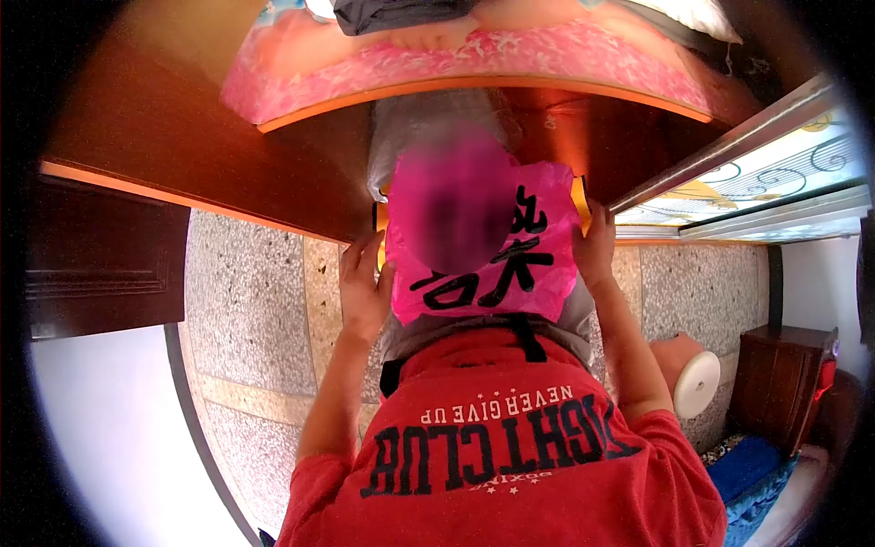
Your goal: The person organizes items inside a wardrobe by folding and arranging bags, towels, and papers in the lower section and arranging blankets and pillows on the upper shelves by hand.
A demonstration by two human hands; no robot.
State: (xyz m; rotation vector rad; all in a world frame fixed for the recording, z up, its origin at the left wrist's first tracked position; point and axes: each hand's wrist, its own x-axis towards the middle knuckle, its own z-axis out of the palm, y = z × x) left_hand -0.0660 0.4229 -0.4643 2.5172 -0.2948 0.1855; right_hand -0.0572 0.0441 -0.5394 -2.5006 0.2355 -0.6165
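Note:
A bright pink plastic bag (547,283) with large black characters lies spread over my lap; its middle is blurred. My left hand (366,284) is at the bag's left edge, its thumb against the pink plastic and its fingers by a yellow and black strip. On the opposite side, my right hand (594,244) is closed at the bag's right edge, beside another yellow strip (581,201). Part of each hand's fingertips is hidden.
Ahead is a brown wooden surface (228,173) with a curved board edge. Pink patterned bedding (583,56) and a person's bare limbs lie beyond. A pink stool with a white top (696,385), a dark cabinet (775,378) and blue cloth (743,469) stand or lie at right.

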